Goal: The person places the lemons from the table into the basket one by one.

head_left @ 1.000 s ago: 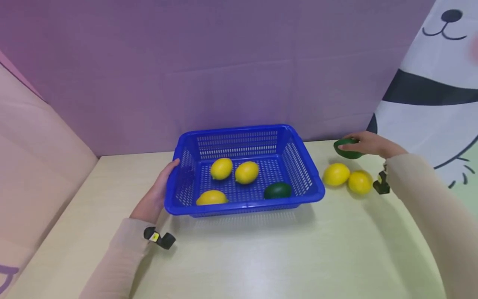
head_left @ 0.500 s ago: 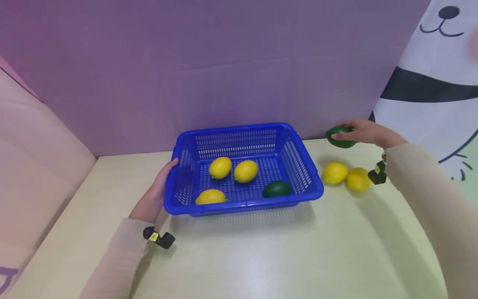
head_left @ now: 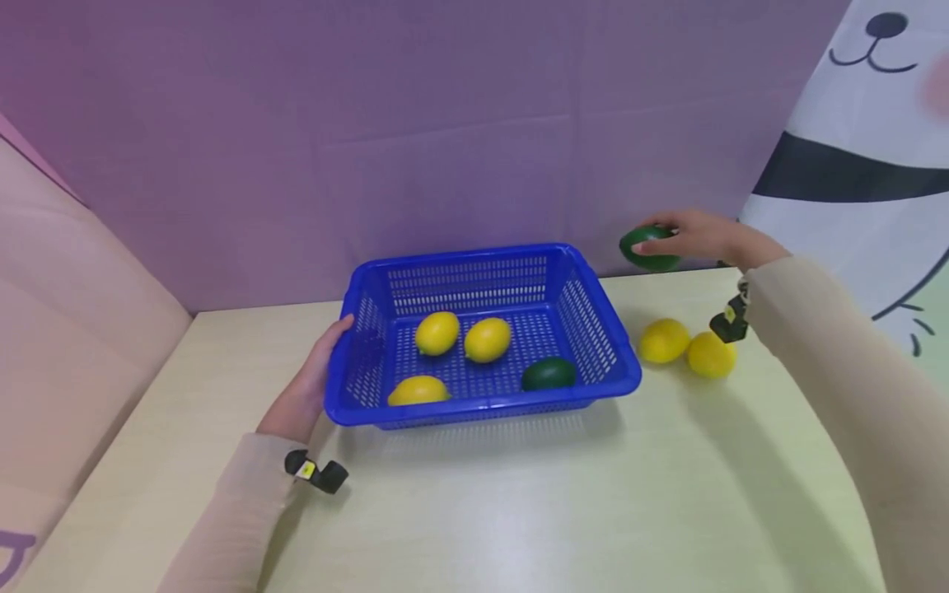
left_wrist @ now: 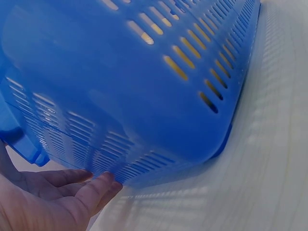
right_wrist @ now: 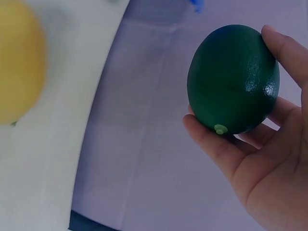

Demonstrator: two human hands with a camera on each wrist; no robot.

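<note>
Head view, and the right hand [head_left: 697,235] has a green fruit [head_left: 647,249] between its curled fingers, lifted off the surface [head_left: 489,511]! Two lemons [head_left: 664,340] sit below those fingers, side by side. Left of them, the blue basket [head_left: 489,404]: the left hand [head_left: 311,379] grips its side, thumb at the rim, fingertips against the outer wall. Inside, right of that thumb, three more lemons [head_left: 488,340] and a second green fruit [head_left: 549,374].

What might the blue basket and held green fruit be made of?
The blue basket looks like moulded plastic: smooth, shiny, with slots through its walls. The green fruit in the right hand has glossy skin with a speckled highlight: real peel or plastic, I can't tell.
</note>
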